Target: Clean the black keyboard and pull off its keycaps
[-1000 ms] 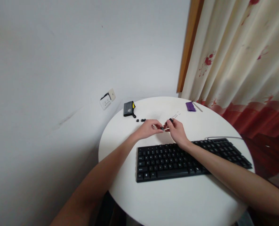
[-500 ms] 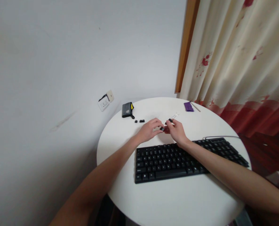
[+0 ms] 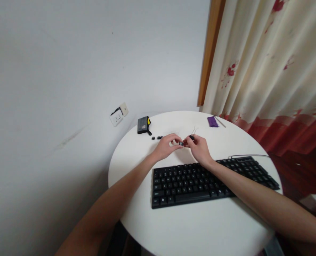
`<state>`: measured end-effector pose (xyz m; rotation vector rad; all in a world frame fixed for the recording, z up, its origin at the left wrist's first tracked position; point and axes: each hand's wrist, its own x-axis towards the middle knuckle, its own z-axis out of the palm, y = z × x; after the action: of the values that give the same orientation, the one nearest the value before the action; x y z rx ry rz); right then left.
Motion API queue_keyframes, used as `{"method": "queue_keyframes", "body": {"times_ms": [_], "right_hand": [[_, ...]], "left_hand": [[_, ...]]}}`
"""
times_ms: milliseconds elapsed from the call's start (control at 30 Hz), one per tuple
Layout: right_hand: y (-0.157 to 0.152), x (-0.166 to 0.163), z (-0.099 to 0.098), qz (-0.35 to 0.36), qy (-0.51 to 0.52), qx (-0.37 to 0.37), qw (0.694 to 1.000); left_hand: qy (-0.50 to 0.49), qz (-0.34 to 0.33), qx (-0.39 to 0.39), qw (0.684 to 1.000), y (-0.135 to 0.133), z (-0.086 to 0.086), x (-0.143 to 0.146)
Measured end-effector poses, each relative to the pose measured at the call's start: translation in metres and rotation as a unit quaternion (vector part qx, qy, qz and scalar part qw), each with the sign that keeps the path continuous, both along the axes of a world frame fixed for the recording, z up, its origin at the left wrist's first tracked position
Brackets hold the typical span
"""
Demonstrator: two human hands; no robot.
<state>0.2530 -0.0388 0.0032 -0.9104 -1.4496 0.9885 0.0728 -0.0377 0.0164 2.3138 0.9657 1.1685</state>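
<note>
My left hand (image 3: 166, 145) and my right hand (image 3: 199, 148) meet above the round white table (image 3: 195, 227), just behind the black keyboard (image 3: 200, 179). The left fingers pinch a small black keycap (image 3: 181, 143). My right hand grips a keycap puller (image 3: 192, 136) with a dark handle and thin wire loops pointing away from me. The keycap sits between the two hands' fingertips. Two loose black keycaps (image 3: 156, 137) lie on the table to the left of my left hand.
A grey pouch with a yellow tab (image 3: 143, 125) lies near the table's far left edge. A purple cloth (image 3: 212, 121) and a thin stick lie at the far right edge. A wall socket (image 3: 117, 115) is on the wall; a curtain (image 3: 267, 64) hangs at right.
The hands stay together with only small finger shifts; the puller's wire end has tilted slightly. The camera has drifted a little, moving the scene left in view.
</note>
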Motion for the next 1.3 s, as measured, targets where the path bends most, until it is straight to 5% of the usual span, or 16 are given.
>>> {"method": "queue_keyframes", "body": {"times_ms": [233, 833, 1067, 1300], "right_hand": [[0.000, 0.000, -0.001, -0.011, -0.019, 0.070, 0.997], [-0.008, 0.004, 0.011, 0.024, -0.203, 0.140, 0.969], [0.041, -0.005, 0.013, -0.015, -0.303, 0.110, 0.946], [0.098, -0.045, -0.018, 0.026, -0.421, 0.087, 0.902]], "left_hand": [[-0.066, 0.053, -0.028, 0.996, 0.003, 0.004, -0.005], [-0.099, -0.009, -0.079, 0.992, 0.009, 0.009, -0.022], [-0.321, 0.136, -0.007, 0.937, 0.028, 0.017, -0.050], [-0.389, 0.226, -0.025, 0.893, 0.050, 0.001, -0.082]]}}
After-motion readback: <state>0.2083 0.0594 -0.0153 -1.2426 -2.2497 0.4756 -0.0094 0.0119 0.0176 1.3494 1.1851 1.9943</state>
